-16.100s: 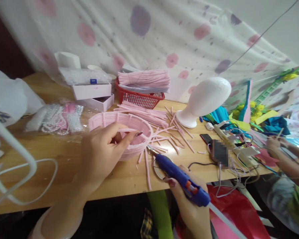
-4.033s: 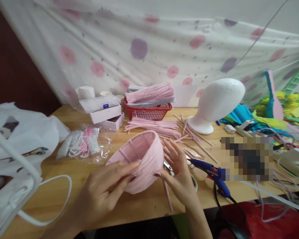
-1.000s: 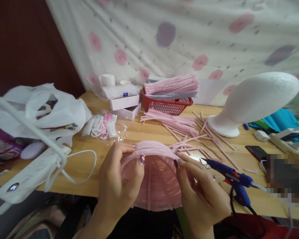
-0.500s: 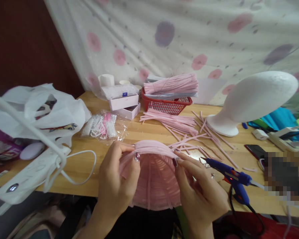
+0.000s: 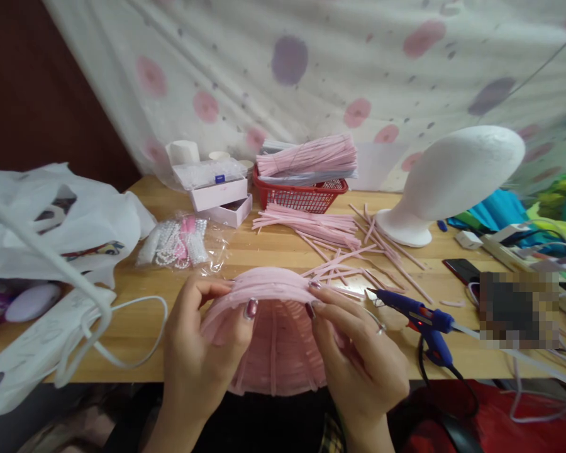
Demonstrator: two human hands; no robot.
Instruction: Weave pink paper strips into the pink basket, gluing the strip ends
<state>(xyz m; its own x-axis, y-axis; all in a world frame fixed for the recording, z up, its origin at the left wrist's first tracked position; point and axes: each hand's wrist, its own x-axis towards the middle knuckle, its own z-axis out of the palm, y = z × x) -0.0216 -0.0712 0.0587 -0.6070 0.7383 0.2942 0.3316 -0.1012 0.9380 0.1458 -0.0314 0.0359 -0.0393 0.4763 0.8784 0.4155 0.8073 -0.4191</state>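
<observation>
A pink dome-shaped hat [image 5: 287, 352], built from rows of pipe cleaners over ribs, is held at the table's front edge with its hollow inside facing me. My left hand [image 5: 205, 352] pinches its rim at the left, thumb on the near side and fingers behind. At the right end of the rim, my right hand [image 5: 363, 358] has thumb and fingertips closed on the same edge. Its lower fingers are partly hidden. Just right of this hand lies a blue hot glue gun [image 5: 415, 314] with a small red light showing. Loose pink pipe cleaners [image 5: 311, 223] lie beyond the hat.
A red basket [image 5: 297, 198] of pipe cleaners stands at the back, beside white boxes [image 5: 219, 195]. A white foam head [image 5: 457, 176] is at the right, with a phone [image 5: 461, 272] nearer. Bagged beads [image 5: 182, 242], a plastic bag [image 5: 61, 217] and a power strip [image 5: 42, 340] occupy the left.
My view has shifted slightly, so the scene sits further left. Both hands keep their grip on the hat's rim, with only slight movement of the fingers.
</observation>
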